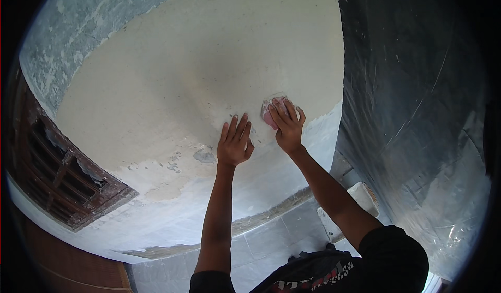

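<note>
My left hand [234, 142] lies with its fingers stretched out on the wall [229, 48], which has a broad beige patch of coating. To its right, my right hand [289, 126] is closed over a soft-looking pink pad [268, 117] and presses it against the wall. White smears show on the pad and near the fingertips. Whether it is a sponge, a cloth or folded abrasive I cannot make out. A grey bare spot [204, 154] and flaked marks sit on the wall just left of my left hand.
Dark plastic sheeting [412, 84] hangs along the right. At the left is a brown wooden window frame [78, 183]. A white-smeared tray or board [362, 199] lies low on the right, partly behind my right arm. Grey floor tiles [271, 235] run below the wall.
</note>
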`<action>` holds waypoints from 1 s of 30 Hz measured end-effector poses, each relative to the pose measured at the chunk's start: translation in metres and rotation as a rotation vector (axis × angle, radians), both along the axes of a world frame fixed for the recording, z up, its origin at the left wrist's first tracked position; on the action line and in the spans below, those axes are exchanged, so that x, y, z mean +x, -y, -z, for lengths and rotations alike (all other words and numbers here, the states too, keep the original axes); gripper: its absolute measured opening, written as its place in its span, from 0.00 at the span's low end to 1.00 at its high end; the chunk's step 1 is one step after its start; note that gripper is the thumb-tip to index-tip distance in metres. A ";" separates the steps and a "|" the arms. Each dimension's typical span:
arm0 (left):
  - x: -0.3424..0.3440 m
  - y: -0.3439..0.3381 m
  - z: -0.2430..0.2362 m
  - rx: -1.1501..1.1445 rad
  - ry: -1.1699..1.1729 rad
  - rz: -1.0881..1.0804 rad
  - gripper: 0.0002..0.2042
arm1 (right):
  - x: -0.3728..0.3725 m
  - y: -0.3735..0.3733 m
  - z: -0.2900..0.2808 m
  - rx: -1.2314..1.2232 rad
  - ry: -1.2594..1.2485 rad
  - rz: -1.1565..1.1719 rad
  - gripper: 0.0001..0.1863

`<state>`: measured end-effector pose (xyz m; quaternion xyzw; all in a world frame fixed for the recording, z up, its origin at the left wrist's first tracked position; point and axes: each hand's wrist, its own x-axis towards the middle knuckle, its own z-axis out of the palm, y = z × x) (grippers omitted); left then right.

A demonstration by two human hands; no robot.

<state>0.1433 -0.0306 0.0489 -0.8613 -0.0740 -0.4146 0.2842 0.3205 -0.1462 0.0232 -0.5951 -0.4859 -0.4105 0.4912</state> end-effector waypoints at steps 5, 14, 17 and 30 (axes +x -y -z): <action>-0.006 0.003 -0.003 -0.009 0.007 -0.035 0.21 | -0.016 0.018 0.003 -0.088 -0.062 0.036 0.34; -0.003 0.005 -0.003 -0.014 0.006 -0.010 0.22 | -0.005 -0.004 -0.022 0.006 0.009 0.015 0.33; -0.005 0.005 -0.002 -0.018 0.013 -0.012 0.22 | -0.012 0.020 0.031 -0.146 -0.009 0.023 0.35; 0.000 0.002 0.003 0.004 0.015 -0.015 0.23 | 0.010 0.011 0.027 -0.084 -0.056 0.080 0.35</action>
